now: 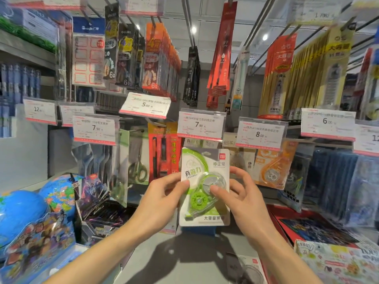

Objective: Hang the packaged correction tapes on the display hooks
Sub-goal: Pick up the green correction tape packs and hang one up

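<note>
A green correction tape in a white blister card (202, 167) is held upright at the middle of the view. My left hand (164, 196) grips its left edge with the thumb on the front. On the clear blister over the tape wheel rests the thumb of my right hand (238, 198), its fingers spread behind the right edge. The card's top sits just below the 7.90 price tag (201, 124), whose hook is hidden behind it. More green cards (196, 142) hang behind. An orange correction tape pack (273, 169) hangs to the right under the 8.00 tag (260, 133).
Scissors (137, 167) and red pen packs (164, 152) hang to the left. Globes (22, 210) and card boxes (41, 242) stand on the lower left shelf. Dark packs (336, 181) hang at right. Upper hooks carry many packs. A grey shelf (184, 255) lies below my hands.
</note>
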